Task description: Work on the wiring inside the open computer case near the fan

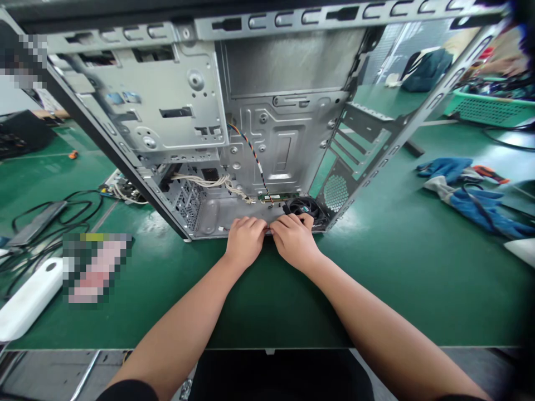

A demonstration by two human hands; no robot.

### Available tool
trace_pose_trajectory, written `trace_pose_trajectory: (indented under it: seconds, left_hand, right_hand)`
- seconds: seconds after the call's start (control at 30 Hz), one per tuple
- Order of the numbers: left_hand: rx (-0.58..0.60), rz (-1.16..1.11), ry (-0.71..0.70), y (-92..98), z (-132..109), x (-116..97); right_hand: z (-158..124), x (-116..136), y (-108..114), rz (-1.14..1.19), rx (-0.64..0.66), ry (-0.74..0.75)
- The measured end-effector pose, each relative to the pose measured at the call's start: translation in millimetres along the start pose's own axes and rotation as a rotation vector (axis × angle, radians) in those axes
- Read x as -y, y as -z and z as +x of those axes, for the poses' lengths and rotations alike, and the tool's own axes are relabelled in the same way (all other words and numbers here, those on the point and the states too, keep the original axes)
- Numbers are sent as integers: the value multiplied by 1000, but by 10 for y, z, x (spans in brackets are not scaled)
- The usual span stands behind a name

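An open computer case (280, 128) stands upright on the green table, its bare metal inside facing me. At its bottom front edge my left hand (246, 240) and my right hand (295, 236) meet, fingers curled and fingertips pinched almost together. Something thin seems to be between them, but my fingers hide what it is. Just beyond my right hand lies a black cooling fan (303, 207). A green circuit board (278, 197) sits beside the fan. A twisted multicoloured cable (253, 149) hangs down to it, and white wires (209, 181) run in from the left.
Blue work gloves (455, 178) lie to the right, below a green basket (493, 108) of cables. At left are a white power strip (33, 298), black cables (83, 206) and a black box (25, 133). The case's metal frame rises high in front of me.
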State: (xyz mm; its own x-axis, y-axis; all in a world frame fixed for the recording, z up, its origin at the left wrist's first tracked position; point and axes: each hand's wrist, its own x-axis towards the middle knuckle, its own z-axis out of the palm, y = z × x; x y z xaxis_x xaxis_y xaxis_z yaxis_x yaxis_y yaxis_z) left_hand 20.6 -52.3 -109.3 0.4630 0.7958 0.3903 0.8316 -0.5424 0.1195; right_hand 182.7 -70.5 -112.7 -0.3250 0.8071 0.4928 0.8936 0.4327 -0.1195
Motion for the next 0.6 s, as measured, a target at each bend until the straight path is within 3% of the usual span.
trace_pose_trajectory:
  seconds: [0.6]
  left_hand:
    - [11,18,4,8,6,-4]
  right_hand:
    - [3,9,5,14,-16,-7]
